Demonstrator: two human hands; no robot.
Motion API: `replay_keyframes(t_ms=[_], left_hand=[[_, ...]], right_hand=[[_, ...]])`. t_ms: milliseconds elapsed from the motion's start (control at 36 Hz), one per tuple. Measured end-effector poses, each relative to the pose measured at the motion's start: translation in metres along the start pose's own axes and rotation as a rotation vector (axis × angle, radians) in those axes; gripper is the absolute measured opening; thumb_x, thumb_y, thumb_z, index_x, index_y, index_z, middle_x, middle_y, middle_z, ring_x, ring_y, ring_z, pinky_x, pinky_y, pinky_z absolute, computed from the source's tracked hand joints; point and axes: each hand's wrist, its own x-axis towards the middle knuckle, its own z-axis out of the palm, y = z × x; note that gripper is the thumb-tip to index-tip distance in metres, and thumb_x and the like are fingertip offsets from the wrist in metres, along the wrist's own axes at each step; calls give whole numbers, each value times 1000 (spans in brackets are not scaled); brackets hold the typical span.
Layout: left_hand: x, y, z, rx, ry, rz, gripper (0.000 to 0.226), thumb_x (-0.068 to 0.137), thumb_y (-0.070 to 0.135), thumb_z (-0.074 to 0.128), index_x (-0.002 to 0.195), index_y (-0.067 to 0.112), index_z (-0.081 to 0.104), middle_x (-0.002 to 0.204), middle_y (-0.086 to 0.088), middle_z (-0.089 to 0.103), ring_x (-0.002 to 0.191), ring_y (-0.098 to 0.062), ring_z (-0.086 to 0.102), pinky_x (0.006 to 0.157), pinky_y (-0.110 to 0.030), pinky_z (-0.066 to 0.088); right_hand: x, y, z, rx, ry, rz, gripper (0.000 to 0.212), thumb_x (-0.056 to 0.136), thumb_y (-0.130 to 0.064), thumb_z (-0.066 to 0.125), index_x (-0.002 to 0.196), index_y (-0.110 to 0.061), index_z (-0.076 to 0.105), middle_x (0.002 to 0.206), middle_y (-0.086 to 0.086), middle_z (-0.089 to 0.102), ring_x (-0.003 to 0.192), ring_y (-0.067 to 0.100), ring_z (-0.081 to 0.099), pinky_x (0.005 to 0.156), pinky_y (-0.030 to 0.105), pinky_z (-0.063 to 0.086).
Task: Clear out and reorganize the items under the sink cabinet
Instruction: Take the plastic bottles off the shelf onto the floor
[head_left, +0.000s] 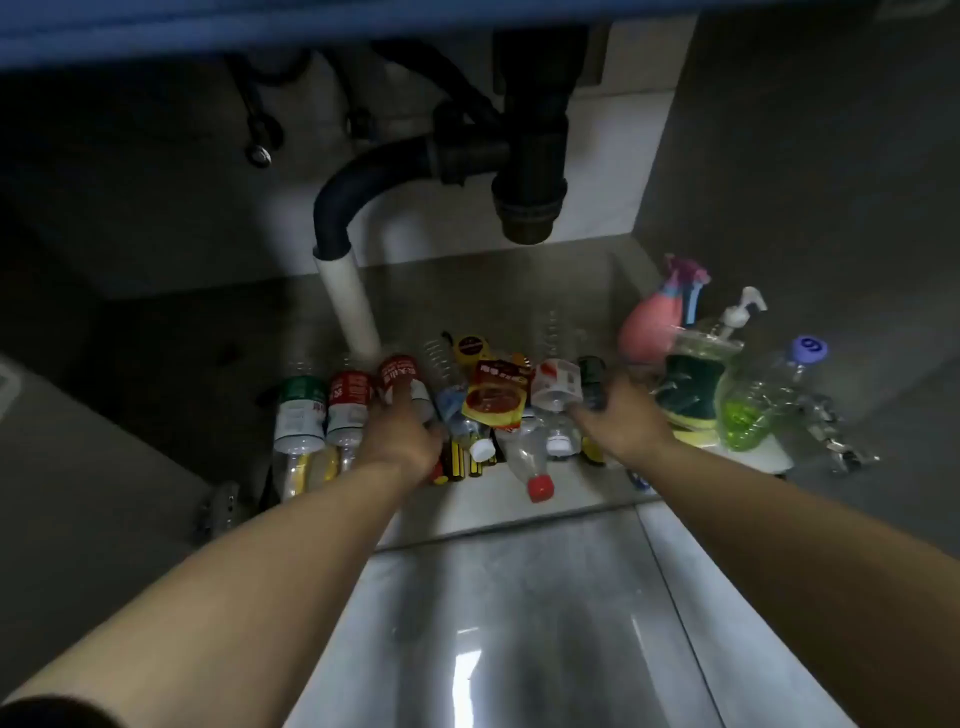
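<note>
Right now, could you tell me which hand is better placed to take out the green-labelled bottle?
Left. The left hand rests on a red-labelled bottle two places from the green-labelled bottle; the right hand is across the pile, at a dark bottle.

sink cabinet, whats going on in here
A person reaches both bare arms into the cabinet under the drain pipe. The left hand lies on a red-label bottle in a row of bottles lying on the cabinet floor; whether it grips is unclear. The right hand seems to grip a dark bottle. A pink spray bottle and a pump bottle stand to the right. Most items are still inside.
</note>
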Motion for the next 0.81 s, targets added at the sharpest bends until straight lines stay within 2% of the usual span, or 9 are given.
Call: replay_keyframes(t_ms=[111, 250, 417, 611, 750, 806], left_hand=[[15, 0, 11, 58, 19, -45, 76, 97, 40, 57, 158, 23, 14, 149, -24, 39, 132, -45, 46, 105, -46, 43], [28, -3, 19, 123, 9, -77, 80, 100, 44, 52, 160, 18, 7, 146, -26, 44, 129, -44, 49, 103, -46, 44], [38, -7, 28, 95, 21, -98, 87, 98, 43, 55, 161, 17, 0, 138, -23, 55, 120, -41, 58, 99, -44, 49], [35, -7, 26, -72, 109, -118, 79, 97, 38, 59, 160, 19, 15, 134, -18, 60, 118, -40, 60, 96, -41, 49], [21, -4, 17, -241, 154, -54, 70, 93, 38, 65, 152, 23, 30, 130, -12, 62, 116, -37, 61, 86, -34, 46], [13, -2, 11, -323, 168, -21, 67, 91, 38, 68, 147, 24, 35, 129, -10, 62, 115, -34, 61, 88, -34, 48]], right_hand=[[14, -20, 6, 15, 71, 24, 68, 81, -60, 67, 128, -15, 50, 124, 13, 62, 109, 34, 61, 86, 40, 54], [22, -36, 21, -39, 98, 44, 76, 86, -49, 66, 140, -3, 39, 138, 21, 51, 124, 39, 52, 96, 38, 46], [26, -46, 26, 8, 107, 130, 69, 90, -33, 68, 142, 0, 36, 141, 23, 48, 130, 40, 49, 107, 45, 44], [33, -49, 34, -66, 114, 264, 81, 85, -33, 73, 145, 3, 32, 143, 25, 44, 133, 40, 45, 110, 47, 41], [33, -52, 35, 32, 124, 290, 82, 84, -34, 74, 146, -1, 32, 144, 26, 41, 132, 40, 44, 108, 46, 43], [29, -51, 27, 60, 158, 263, 81, 86, -33, 71, 148, -2, 28, 146, 26, 38, 135, 42, 39, 108, 44, 40]])
